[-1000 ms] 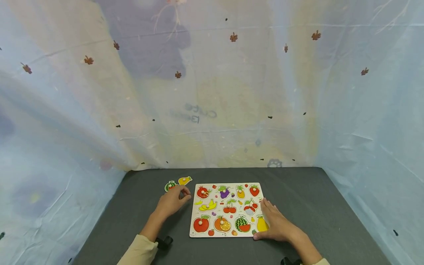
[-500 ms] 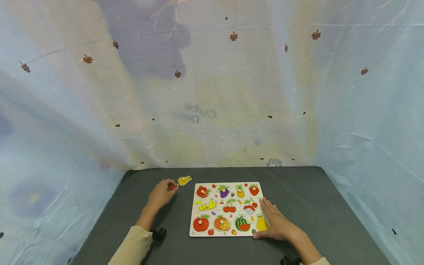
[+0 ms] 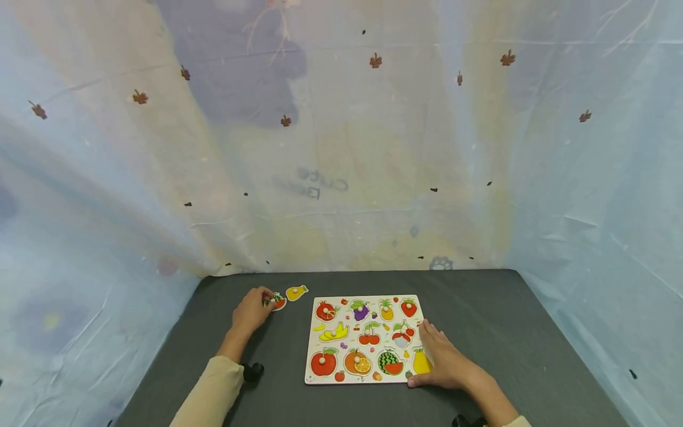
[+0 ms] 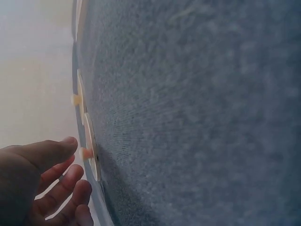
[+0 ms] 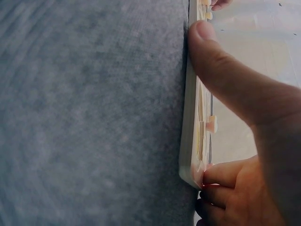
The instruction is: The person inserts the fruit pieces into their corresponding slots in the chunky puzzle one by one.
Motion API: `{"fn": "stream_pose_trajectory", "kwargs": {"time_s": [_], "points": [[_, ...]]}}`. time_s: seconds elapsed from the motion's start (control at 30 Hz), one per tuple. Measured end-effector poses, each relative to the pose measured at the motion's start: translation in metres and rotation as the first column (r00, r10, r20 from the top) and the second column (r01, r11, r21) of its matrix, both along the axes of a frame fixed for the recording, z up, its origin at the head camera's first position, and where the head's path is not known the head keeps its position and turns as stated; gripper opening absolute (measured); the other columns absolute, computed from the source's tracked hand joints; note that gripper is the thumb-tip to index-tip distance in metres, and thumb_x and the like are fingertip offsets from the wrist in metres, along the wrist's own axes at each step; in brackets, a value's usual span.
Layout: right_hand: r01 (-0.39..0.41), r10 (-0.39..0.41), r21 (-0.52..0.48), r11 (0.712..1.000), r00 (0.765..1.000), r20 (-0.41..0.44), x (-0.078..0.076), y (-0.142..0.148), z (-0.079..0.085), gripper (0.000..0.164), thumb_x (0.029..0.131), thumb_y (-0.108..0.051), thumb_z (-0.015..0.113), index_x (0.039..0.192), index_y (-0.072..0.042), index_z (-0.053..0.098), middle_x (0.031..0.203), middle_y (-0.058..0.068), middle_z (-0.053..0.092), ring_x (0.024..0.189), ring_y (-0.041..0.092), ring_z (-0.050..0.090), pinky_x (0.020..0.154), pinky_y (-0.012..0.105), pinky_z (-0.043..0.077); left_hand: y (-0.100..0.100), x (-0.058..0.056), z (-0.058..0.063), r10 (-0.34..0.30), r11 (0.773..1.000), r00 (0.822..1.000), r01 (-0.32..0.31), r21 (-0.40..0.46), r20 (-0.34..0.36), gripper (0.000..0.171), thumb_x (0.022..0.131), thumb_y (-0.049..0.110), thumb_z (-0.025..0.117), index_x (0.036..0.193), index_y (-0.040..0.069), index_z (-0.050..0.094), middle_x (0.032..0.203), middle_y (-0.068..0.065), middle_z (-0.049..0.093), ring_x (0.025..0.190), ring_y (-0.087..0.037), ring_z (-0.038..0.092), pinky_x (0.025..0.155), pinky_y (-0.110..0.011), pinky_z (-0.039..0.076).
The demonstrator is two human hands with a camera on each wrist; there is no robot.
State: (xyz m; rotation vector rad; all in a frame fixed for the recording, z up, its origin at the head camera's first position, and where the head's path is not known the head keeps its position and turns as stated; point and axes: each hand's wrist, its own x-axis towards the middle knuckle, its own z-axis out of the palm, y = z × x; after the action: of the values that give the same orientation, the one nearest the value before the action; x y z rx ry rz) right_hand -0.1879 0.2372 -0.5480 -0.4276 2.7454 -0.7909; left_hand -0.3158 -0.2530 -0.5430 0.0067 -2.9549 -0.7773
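Observation:
In the head view my left hand (image 3: 252, 309) is at the left, its fingertips right at a watermelon puzzle piece (image 3: 279, 302) lying on the dark cloth. The left wrist view has the thumb and fingers (image 4: 60, 150) spread apart, just short of the piece's knob (image 4: 86, 154). A yellow pear piece (image 3: 296, 293) with a knob lies beyond it. My right hand (image 3: 447, 359) holds the near right corner of a white fruit puzzle board (image 3: 311, 332), thumb on the near edge and fingers along the right side. Its palm hides part of the board's pear picture.
Several knobbed fruit pieces, including an apple (image 3: 323, 362) and an orange (image 3: 358, 361), sit in the board. A dark grey cloth (image 3: 469, 302) covers the table. Pale patterned curtains (image 3: 341, 148) hang behind and at both sides.
My left hand has moved left from over the watermelon piece, uncovering it. That piece has turned and shifted slightly right. My right hand and the board stay put.

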Motion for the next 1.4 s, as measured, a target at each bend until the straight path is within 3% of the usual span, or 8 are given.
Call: {"fn": "stream_pose_trajectory", "kwargs": {"time_s": [0.57, 0.97, 1.2, 1.4], "points": [[0.003, -0.003, 0.009, 1.0, 1.0, -0.007, 0.0, 0.0, -0.002, 0.141, 0.071, -0.063, 0.094, 0.165, 0.011, 0.02, 0.174, 0.032, 0.015, 0.161, 0.048, 0.019, 0.128, 0.064, 0.015, -0.002, -0.01, 0.0, 0.043, 0.999, 0.998, -0.041, -0.032, 0.051, 0.017, 0.102, 0.023, 0.076, 0.112, 0.009, 0.073, 0.103, -0.005, 0.07, 0.084, -0.022, 0.065, 0.075, -0.051, 0.052], [-0.004, 0.004, 0.001, 1.0, 1.0, -0.019, 0.0, 0.001, -0.004, 0.14, 0.072, -0.063, 0.094, 0.165, 0.012, 0.021, 0.173, 0.033, 0.015, 0.161, 0.05, 0.019, 0.127, 0.065, 0.016, -0.003, -0.013, -0.004, 0.034, 0.999, 0.999, -0.033, -0.024, 0.034, 0.013, 0.102, 0.021, 0.076, 0.108, 0.01, 0.072, 0.099, -0.003, 0.072, 0.079, -0.02, 0.065, 0.072, -0.048, 0.052], [-0.009, 0.009, 0.001, 1.0, 1.0, -0.014, 0.001, 0.002, -0.004, 0.14, 0.072, -0.063, 0.094, 0.165, 0.012, 0.02, 0.174, 0.033, 0.014, 0.161, 0.05, 0.018, 0.128, 0.065, 0.015, -0.002, -0.01, -0.003, 0.042, 0.999, 0.999, -0.041, -0.024, 0.034, 0.013, 0.103, 0.021, 0.075, 0.109, 0.011, 0.072, 0.101, -0.004, 0.073, 0.083, -0.021, 0.067, 0.075, -0.05, 0.053], [-0.008, 0.008, -0.001, 1.0, 1.0, -0.008, 0.001, 0.001, -0.002, 0.14, 0.073, -0.062, 0.094, 0.165, 0.012, 0.019, 0.174, 0.033, 0.014, 0.161, 0.049, 0.017, 0.127, 0.065, 0.015, 0.006, 0.001, 0.007, 0.024, 1.0, 1.0, -0.025, -0.019, -0.017, 0.016, 0.102, 0.024, 0.077, 0.111, 0.011, 0.074, 0.104, -0.005, 0.075, 0.082, -0.022, 0.067, 0.072, -0.049, 0.054]]}}
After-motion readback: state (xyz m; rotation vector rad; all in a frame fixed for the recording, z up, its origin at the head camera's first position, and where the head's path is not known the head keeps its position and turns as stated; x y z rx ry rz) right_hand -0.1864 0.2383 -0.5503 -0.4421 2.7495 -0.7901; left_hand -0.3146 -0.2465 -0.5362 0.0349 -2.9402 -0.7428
